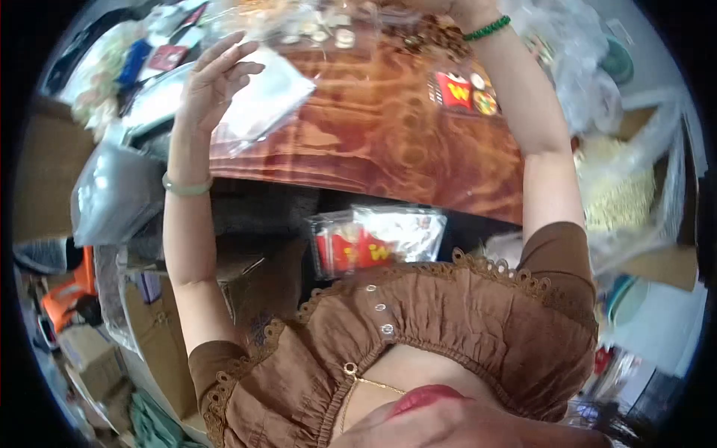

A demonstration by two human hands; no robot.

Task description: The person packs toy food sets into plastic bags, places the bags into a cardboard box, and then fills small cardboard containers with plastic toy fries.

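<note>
My left hand [216, 82], with a pale bangle at the wrist, hovers over a stack of clear plastic bags [265, 97] on the table's left side. Its fingers are apart and loosely bent, with nothing in them. My right hand [467, 10], above a green bead bracelet, reaches to the far edge of the view, where its fingers are cut off. Closest to it is a pile of small brown pieces [441, 41]. A small packet with a red fries-box shape [454, 91] and round pieces lies beside my right forearm.
The wood-grain table [358, 142] bears small cream round pieces [321, 33] at the back. Below its front edge, filled packets [347, 250] rest near my lap. A box of pale pieces [620, 190] stands right; a bulging plastic bag [116, 190] and cardboard boxes [160, 343] stand left.
</note>
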